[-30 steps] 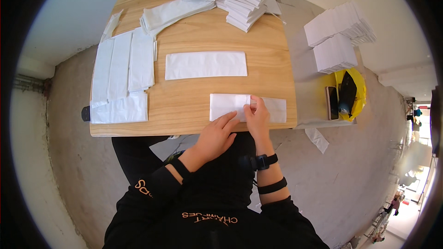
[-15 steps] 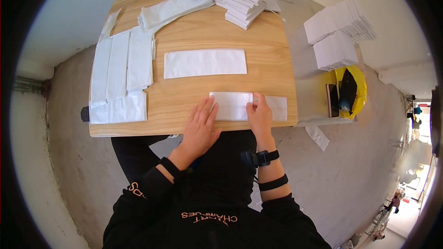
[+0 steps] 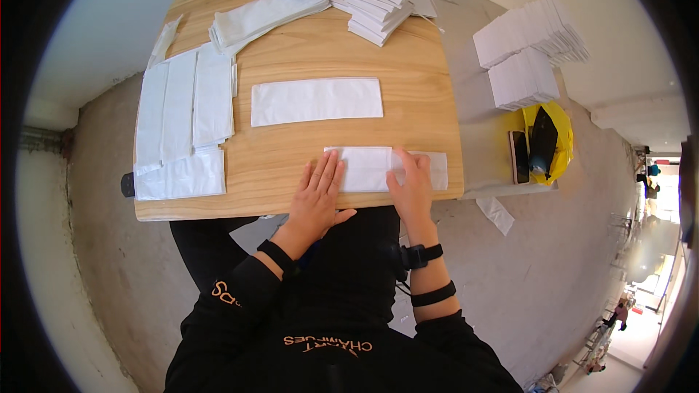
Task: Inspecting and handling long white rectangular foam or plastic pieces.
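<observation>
A flat white rectangular packet (image 3: 360, 169) lies along the table's near edge. At its right end a thinner, see-through flap (image 3: 438, 171) of plastic sticks out. My left hand (image 3: 314, 193) rests on the packet's left end, fingers stretched and slightly spread. My right hand (image 3: 413, 188) is over the seam where packet and flap meet, its thumb apart from the bent fingers; the fingers' undersides are hidden. Farther up, a white plastic sleeve (image 3: 317, 100) lies flat by itself on the wooden table (image 3: 306, 51).
Overlapping white sleeves (image 3: 178, 105) cover the table's left side. Behind them lie more sleeves (image 3: 266, 20) and a pile of folded white boxes (image 3: 378, 4). On the right, a lower surface holds stacked white boxes (image 3: 520, 76), a phone (image 3: 518, 157) and a yellow bag (image 3: 562, 142).
My right thumb and fingers have moved apart from their pinch at the packet's seam. My left hand stays flat on the left end. The whole view has shifted slightly.
</observation>
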Tool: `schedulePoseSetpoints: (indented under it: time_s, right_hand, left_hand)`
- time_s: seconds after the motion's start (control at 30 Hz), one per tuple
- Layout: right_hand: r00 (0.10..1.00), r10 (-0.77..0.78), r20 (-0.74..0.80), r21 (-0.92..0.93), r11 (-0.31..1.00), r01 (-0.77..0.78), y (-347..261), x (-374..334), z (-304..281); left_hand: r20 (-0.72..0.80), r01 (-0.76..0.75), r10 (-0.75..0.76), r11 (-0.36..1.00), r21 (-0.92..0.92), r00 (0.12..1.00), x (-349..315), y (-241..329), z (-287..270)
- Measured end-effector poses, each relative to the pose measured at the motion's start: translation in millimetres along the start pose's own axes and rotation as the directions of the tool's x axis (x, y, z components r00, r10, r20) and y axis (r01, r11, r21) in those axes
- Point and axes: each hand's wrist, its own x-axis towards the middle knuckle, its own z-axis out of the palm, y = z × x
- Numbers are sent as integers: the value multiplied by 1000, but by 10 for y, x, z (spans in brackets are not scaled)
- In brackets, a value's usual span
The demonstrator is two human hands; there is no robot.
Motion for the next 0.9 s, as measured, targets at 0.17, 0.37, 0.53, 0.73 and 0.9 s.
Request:
schedulePoseSetpoints:
  time_s: [0.17,0.37,0.53,0.73,0.9]
  right_hand:
    - [981,-113,155,-19,993,117,31,-32,-139]
    - [972,18,233,6,1000,-20,112,35,-155]
    - [963,30,266,21,999,-37,38,264,-176]
    - [973,-202,113,-78,974,211,-55,892,34]
    - [961,-249,122,-189,944,269,-171,1199,337]
  left_hand:
    - [68,36,-40,998,55,997,25,49,-54]
    - [119,50,-54,998,38,991,29,51,-86]
    - [-25,110,-121,957,-270,992,140,-155,-106]
    - [-348,89,-175,964,-249,921,637,-777,-346]
    - [-334,82,-128,986,-148,934,768,-1037,-402]
